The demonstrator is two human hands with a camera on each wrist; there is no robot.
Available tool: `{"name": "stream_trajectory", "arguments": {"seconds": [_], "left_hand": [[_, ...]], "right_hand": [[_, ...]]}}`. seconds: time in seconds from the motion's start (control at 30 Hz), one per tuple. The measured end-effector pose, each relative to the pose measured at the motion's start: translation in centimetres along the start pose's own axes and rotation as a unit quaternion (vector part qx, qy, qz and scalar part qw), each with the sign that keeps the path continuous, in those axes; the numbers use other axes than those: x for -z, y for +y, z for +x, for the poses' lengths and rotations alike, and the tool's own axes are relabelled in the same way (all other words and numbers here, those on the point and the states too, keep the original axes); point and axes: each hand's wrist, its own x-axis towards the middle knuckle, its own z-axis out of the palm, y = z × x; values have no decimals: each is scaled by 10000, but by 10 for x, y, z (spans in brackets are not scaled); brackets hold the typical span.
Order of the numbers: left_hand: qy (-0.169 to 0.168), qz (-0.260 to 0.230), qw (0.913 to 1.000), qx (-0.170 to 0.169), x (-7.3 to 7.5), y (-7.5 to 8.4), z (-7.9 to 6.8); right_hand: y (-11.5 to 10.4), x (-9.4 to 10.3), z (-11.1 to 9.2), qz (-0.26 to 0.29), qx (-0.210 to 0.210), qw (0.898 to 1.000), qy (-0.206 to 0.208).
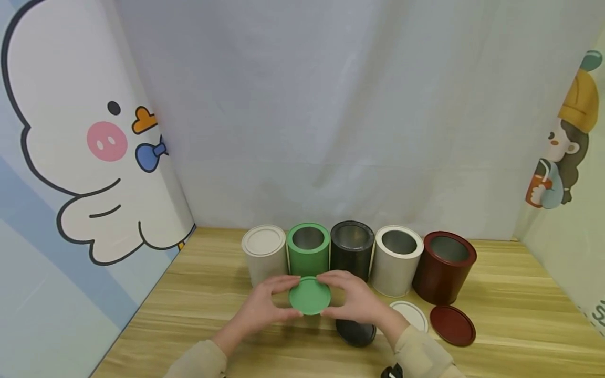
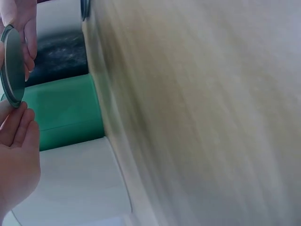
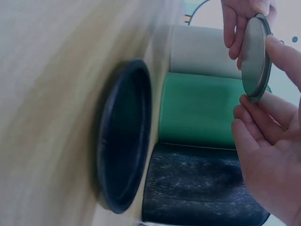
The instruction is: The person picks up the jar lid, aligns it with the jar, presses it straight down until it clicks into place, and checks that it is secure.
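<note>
Both hands hold a round green lid between them, raised over the table in front of the green can. My left hand pinches its left edge with thumb and fingers. On the opposite edge, my right hand pinches in the same way. The lid's pale metallic underside shows in the right wrist view, apart from the can. The green can stands upright with its round mouth uncovered. Partly hidden below my right hand, a black lid lies on the table.
Left of the green can stands a lidded off-white can. To its right are a black can, an uncovered white can and an uncovered dark red can. A white lid and dark red lid lie in front.
</note>
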Motion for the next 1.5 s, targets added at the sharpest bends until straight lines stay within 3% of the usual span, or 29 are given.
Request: {"name": "stream_trajectory", "arguments": {"seconds": [0.37, 0.8, 1.5], "left_hand": [[298, 128, 9994, -154, 6, 11, 8], [498, 359, 9971, -445, 21, 24, 23], [524, 618, 9943, -694, 48, 33, 57]], "right_hand": [[-6, 14, 1, 149, 135, 9996, 214], [-12, 28, 12, -80, 564, 9963, 644], [-15, 50, 37, -317, 409, 9956, 781]]}}
